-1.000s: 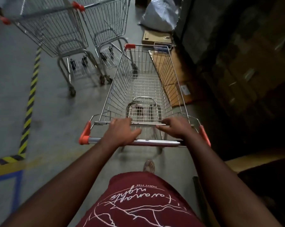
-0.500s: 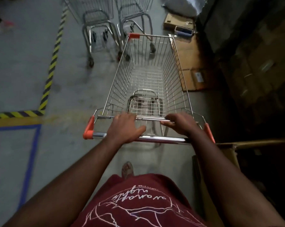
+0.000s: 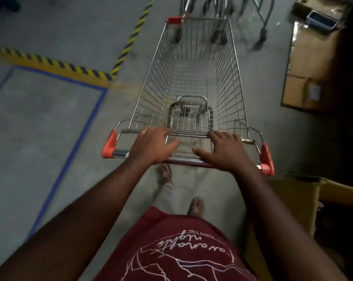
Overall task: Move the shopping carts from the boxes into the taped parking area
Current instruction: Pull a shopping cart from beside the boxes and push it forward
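Note:
An empty wire shopping cart (image 3: pixel 193 78) with orange corner caps stands on the concrete floor straight ahead of me. My left hand (image 3: pixel 153 146) rests on its chrome handle bar (image 3: pixel 120 153) left of centre, and my right hand (image 3: pixel 225 152) rests on it right of centre. Both palms press on the bar with fingers reaching forward over it. The legs and wheels of two more carts (image 3: pixel 218 27) show just beyond the cart's front. Blue tape (image 3: pixel 74 142) outlines a rectangle on the floor to my left.
Yellow-and-black hazard tape (image 3: pixel 56 63) runs along the floor at left and up toward the far carts. Flattened and closed cardboard boxes (image 3: pixel 311 63) lie at right, another open box (image 3: pixel 297 199) sits by my right arm. My bare feet (image 3: pixel 195 206) are behind the cart.
The cart and I have rolled forward and turned; the parked carts are now right at its front, and the blue-taped rectangle has come into full view at my left.

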A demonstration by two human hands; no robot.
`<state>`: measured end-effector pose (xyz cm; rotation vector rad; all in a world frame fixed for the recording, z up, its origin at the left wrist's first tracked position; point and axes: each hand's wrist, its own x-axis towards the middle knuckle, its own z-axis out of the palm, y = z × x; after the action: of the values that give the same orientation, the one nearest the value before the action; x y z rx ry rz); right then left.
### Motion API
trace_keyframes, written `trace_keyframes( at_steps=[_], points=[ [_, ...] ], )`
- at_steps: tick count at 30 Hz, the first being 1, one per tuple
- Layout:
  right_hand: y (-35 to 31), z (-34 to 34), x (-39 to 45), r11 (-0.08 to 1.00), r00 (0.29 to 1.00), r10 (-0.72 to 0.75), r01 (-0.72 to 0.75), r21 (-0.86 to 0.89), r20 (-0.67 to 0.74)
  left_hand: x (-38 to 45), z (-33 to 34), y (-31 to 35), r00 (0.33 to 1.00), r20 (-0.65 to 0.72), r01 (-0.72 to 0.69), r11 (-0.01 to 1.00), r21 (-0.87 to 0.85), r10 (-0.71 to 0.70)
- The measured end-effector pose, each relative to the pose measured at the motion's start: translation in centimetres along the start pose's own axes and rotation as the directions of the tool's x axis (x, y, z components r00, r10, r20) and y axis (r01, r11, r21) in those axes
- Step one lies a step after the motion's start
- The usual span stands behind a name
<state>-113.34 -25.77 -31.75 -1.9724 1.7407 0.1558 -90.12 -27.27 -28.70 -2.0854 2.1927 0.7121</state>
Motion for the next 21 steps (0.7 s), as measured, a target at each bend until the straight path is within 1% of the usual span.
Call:
trace_keyframes(
  at_steps=[3, 7, 10, 12, 17, 21],
  points=[
    [-3.1, 1.5, -1.6, 0.996, 0.997, -0.071, 0.071, -0.052, -0.001, -4.0, 1.1, -1.7, 0.998, -0.032, 0.048, 0.998, -0.027, -0.049],
    [-5.9, 3.8, -2.7, 0.968, 0.974, -0.228, 0.224, -0.109, -0.019, -9.0, 2.8, -4.3, 0.992, -0.048, 0.110, 0.992, -0.057, -0.113],
    [-8.1, 5.7, -3.0, 0.925, 0.950, -0.304, 0.312, -0.217, 0.066, -12.4, 3.9, -6.1, 0.983, -0.060, 0.168, 0.980, -0.103, -0.175],
    [-9.5, 7.0, -3.1, 0.895, 0.935, -0.340, 0.354, -0.273, 0.098, -14.1, 4.4, -7.3, 0.978, -0.077, 0.183, 0.975, -0.123, -0.194],
    [-13.4, 9.3, -3.9, 0.848, 0.897, -0.422, 0.442, -0.292, 0.132, -18.2, 5.0, -10.8, 0.963, -0.120, 0.222, 0.962, -0.157, -0.242],
    [-17.6, 10.5, -5.2, 0.848, 0.873, -0.452, 0.484, -0.217, 0.183, -22.1, 5.6, -14.0, 0.923, -0.197, 0.286, 0.931, -0.226, -0.331]
  ],
)
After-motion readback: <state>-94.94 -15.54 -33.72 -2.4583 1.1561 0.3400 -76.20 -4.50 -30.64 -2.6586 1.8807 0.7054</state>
